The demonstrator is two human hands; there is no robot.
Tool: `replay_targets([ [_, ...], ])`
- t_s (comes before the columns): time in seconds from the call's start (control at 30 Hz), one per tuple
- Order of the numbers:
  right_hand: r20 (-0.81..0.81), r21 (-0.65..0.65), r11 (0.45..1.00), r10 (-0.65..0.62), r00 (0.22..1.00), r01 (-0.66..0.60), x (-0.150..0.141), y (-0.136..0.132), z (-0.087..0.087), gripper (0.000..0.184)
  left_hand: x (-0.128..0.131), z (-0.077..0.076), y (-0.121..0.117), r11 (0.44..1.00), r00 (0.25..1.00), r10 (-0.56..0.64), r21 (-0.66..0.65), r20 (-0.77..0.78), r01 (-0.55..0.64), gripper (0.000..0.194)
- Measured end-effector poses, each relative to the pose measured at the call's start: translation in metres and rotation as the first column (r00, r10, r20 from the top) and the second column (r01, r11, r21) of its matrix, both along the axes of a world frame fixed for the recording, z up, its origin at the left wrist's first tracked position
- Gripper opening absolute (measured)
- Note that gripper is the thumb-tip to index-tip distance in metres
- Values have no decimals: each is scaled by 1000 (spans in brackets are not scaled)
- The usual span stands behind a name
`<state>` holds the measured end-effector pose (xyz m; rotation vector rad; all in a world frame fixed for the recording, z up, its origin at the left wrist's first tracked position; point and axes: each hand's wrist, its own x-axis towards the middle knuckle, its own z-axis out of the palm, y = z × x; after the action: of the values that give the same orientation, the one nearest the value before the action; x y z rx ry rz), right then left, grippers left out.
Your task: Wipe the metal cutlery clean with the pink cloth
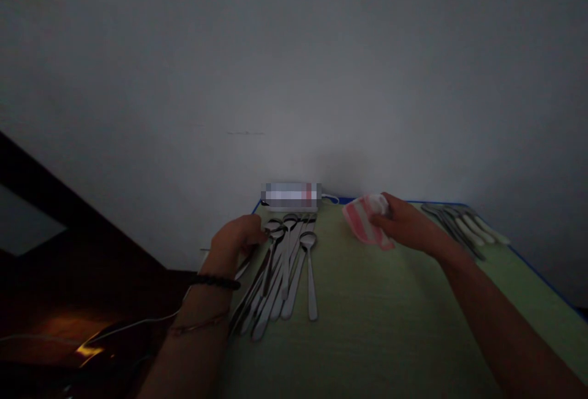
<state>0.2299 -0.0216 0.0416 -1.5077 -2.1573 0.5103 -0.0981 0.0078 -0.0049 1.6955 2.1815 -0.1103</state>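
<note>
Several metal spoons and other flatware [278,276] lie in a loose, overlapping pile on the green tabletop [376,325]. At the pile's left edge is my left hand [239,236], its fingers curled down close to a spoon bowl [274,225]. Those fingertips are partly hidden, so what they grip is unclear. My right hand [404,222] pinches a pink-and-white striped cloth [366,221] above the table, right of the pile. A single spoon [310,276] lies along the pile's right side.
More utensils [463,227], some with cream handles, lie at the back right. A white box-like object [291,198], partly blurred out, stands by the wall with a white cable [331,197]. The table has a blue edge [542,276]. Another cable [138,322] runs over the dark area at left.
</note>
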Motion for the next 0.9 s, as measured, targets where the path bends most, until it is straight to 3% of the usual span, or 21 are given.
replay_targets([
  [0.13,63,-51,997,52,997,-49,2,0,-1,18,1,14,-3,991,996,-79,-104,44,83,20],
  [0.23,78,-58,997,63,995,-59,2,1,-2,19,9,32,-7,985,987,-160,-70,2,160,35],
  [0.33,74,-24,999,39,996,-37,2,2,-2,19,34,44,-14,952,952,-304,6,-41,305,41],
  [0.4,71,-22,999,44,996,-43,2,2,-3,20,59,42,-21,923,921,-383,21,-66,385,42],
  [0.57,95,-69,993,107,990,-101,1,1,-4,21,111,18,-36,881,871,-472,-24,-137,473,40],
  [0.73,108,-59,996,68,992,-62,2,2,-4,20,122,8,-39,843,829,-537,-71,-158,533,28],
  [0.9,39,-26,998,61,997,-60,7,5,-4,21,137,5,-46,832,812,-550,-40,-195,554,28],
])
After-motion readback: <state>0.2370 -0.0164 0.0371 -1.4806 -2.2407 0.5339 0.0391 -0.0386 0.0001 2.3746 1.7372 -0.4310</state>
